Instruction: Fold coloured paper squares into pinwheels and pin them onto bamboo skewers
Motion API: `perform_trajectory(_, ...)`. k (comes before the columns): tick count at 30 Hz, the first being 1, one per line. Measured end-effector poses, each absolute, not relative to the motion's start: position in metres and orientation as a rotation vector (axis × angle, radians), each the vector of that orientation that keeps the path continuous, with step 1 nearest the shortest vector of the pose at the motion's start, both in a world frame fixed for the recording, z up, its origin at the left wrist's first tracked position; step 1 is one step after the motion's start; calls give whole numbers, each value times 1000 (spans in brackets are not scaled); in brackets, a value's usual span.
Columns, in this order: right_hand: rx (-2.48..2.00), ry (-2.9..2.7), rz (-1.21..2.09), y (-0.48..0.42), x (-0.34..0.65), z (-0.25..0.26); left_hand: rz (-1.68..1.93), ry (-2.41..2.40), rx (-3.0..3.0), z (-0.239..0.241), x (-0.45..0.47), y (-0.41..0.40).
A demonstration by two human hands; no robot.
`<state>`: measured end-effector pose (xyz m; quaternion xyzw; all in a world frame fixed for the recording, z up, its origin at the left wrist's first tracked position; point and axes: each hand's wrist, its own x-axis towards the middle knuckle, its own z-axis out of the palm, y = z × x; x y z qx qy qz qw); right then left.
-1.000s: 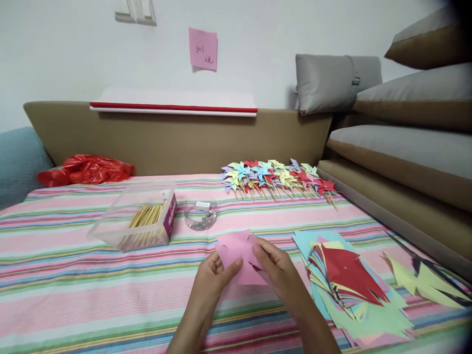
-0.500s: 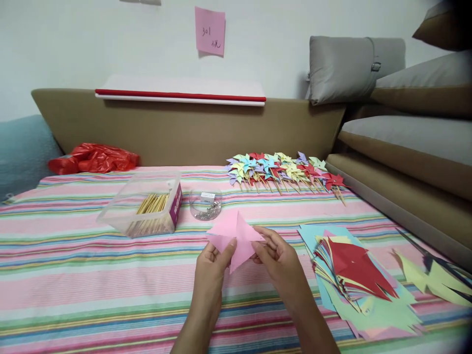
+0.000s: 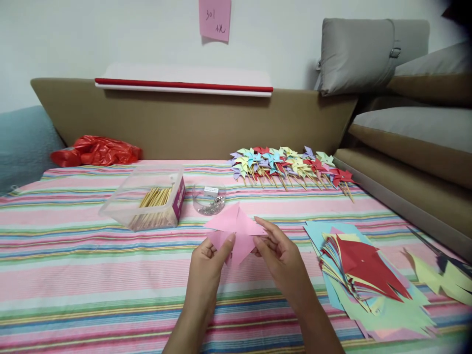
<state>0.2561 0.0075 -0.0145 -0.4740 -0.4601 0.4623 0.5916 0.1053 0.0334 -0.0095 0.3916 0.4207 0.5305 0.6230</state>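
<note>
A pink pinwheel paper [image 3: 241, 241], slit in from its corners, is held up above the striped cloth between both hands. My left hand [image 3: 208, 263] pinches it at the lower left, the thumb lying near its middle. At the right corner, the fingers and thumb of my right hand [image 3: 276, 250] close on the paper. Just beyond the paper stands a round clear container [image 3: 209, 200] with small metal pins and a little white box. Left of that, a clear plastic box [image 3: 125, 196] holds several wooden sticks [image 3: 157, 197].
Finished paper pinwheels [image 3: 283, 164] on sticks lie at the back right. On the right are stacked cut papers [image 3: 363, 265], yellow paper pieces [image 3: 438, 280] and scissors [image 3: 442, 255]. A red plastic bag [image 3: 99, 151] sits at the back left. Cushions [image 3: 413, 132] line the right side.
The view has tilted down and shifted slightly left, so the surroundings sit higher and farther right. The pink paper has tilted slightly in my hands; both hands keep their hold.
</note>
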Motion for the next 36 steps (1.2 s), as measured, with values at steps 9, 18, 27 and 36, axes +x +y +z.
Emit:
perform_trajectory(9, -1256, -1556, 613, 1, 257, -12, 1378, 880, 724, -10, 107, 31)
perform_trajectory(18, -1212, -1497, 516, 6, 244, -12, 1368, 861, 713, -2, 100, 26)
perform_trajectory(27, -1241, -1334, 683, 6, 232, -9, 1318, 791, 821, -7, 101, 23)
perform_trajectory(36, -1178, -1205, 736, 11, 227, -12, 1284, 888, 934, -6, 102, 23)
